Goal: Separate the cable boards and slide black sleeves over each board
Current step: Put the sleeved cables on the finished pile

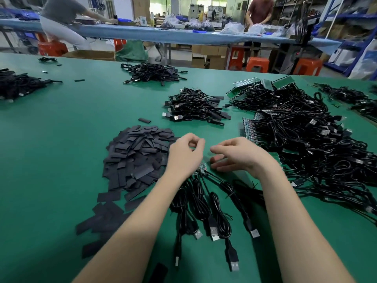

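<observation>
My left hand hides most of the small board; I cannot tell its grip.

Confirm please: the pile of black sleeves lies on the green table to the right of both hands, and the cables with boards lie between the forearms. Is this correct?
Not quite. The head view shows the pile of black sleeves on the green table to the left of both hands, beside the left hand. The cables with boards do lie between the forearms.

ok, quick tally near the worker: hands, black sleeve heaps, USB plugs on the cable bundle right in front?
Hands: 2
Black sleeve heap: 1
USB plugs: 5
Total: 8
</observation>
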A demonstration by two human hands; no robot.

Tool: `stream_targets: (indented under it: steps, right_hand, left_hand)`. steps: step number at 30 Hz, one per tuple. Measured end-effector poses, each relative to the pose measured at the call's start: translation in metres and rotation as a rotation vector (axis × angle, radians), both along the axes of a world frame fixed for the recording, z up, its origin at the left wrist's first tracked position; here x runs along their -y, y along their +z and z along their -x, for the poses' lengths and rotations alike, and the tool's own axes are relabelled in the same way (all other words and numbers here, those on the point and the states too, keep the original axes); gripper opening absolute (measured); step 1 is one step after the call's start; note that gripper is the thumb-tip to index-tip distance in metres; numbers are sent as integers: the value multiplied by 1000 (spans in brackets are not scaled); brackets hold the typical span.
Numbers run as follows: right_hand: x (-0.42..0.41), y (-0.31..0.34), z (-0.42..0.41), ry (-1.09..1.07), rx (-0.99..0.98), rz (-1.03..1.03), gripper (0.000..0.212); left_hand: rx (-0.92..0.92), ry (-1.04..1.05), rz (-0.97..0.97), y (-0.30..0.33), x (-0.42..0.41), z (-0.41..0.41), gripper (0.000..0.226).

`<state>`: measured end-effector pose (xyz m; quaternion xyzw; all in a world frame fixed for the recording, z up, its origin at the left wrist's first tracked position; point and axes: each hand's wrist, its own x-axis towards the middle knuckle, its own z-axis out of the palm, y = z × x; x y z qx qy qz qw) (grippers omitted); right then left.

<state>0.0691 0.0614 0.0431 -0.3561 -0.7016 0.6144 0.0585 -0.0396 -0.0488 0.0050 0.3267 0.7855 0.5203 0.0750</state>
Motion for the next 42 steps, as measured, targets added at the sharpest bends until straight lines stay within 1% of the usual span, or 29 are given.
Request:
stream_targets:
  steps: [3, 9, 12, 13, 14, 16, 17, 18, 20, 22, 23, 27, 30, 31, 34, 36, 42]
  right_hand:
    - [3, 2, 0, 17, -2, 82, 23]
    - [3, -1, 1, 5, -36, 197, 28]
    - [4, -2, 0, 65, -67, 191, 27]
    - [5, -2, 1, 77, -77, 183, 26]
    - [6, -3, 1, 83, -87, 184, 24]
    - [6, -2, 1, 86, -111, 210, 18]
    - [5, -1, 1, 88, -120, 223, 17]
    - [5, 0, 0, 91, -124, 232, 19]
    - [4, 1, -1, 102, -124, 242, 30]
    - [5, 0, -3, 123, -117, 235, 41]
    - [5, -1, -3, 136, -110, 223, 43]
    - [5, -2, -3, 160, -133, 266, 33]
    - [3, -2, -5, 163, -156, 304, 34]
    - [3, -2, -6, 163, -166, 318, 32]
    - [4, -2, -7, 153, -194, 366, 13]
    - [5, -2, -7, 153, -212, 399, 7]
    - [6, -5, -7, 147, -242, 477, 5]
  left_hand:
    - [82, 9, -40, -1, 3, 0, 26]
    - [103, 17, -141, -1, 5, -2, 30]
    - [98, 11, -196, 3, 6, -2, 33]
    - [65, 3, -193, 4, 8, -1, 36]
    - [1, -3, -165, 4, 9, 0, 41]
    - [-158, -1, -49, 4, 12, 1, 52]
    - [-208, 5, 11, 5, 13, 0, 57]
    - [-230, 13, 55, 6, 14, -2, 61]
    - [-234, 32, 100, 6, 13, -5, 67]
    - [-220, 42, 115, 6, 12, -6, 70]
    - [-209, 43, 114, 6, 12, -5, 71]
    - [-174, 65, 117, 7, 11, -6, 74]
    - [-159, 40, 95, 8, 9, -8, 66]
    - [-154, 29, 76, 9, 8, -8, 68]
    - [-134, 3, 3, 10, 8, -8, 72]
    - [-114, -20, -38, 10, 8, -9, 71]
    - [-46, -81, -118, 10, 7, -11, 69]
